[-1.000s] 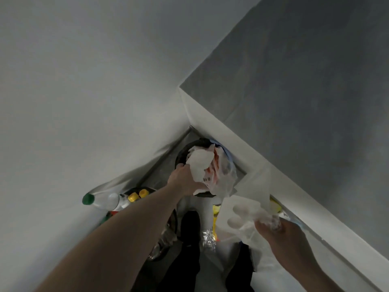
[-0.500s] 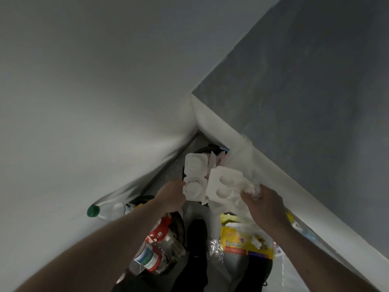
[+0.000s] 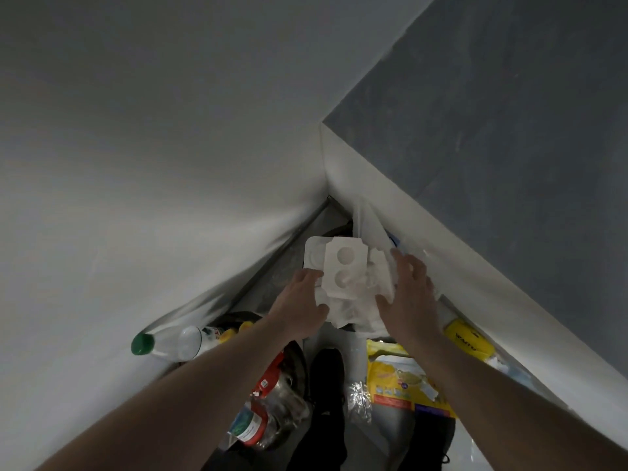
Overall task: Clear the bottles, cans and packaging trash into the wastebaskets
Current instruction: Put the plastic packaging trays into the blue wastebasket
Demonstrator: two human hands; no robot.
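I am looking down into a corner where two walls meet. My left hand (image 3: 300,309) and my right hand (image 3: 409,297) are both on the white trays (image 3: 343,273), which sit on top of the far wastebasket (image 3: 336,231). My left fingers curl round the near left edge of the trays. My right fingers are spread flat and press on the crinkly plastic wrap (image 3: 384,266) beside them.

I think the job is partly done. The near wastebasket (image 3: 299,355) already has bottles in it, and a bottle with a green cap (image 3: 170,343) pokes out. The trays are not pushed in yet. A yellow bag (image 3: 404,379), a yellow pack (image 3: 467,336) and a bit of foil (image 3: 358,399) lie on the floor.

A moment ago my right hand held a tray up. Now that tray lies on the pile, and my hand has opened.
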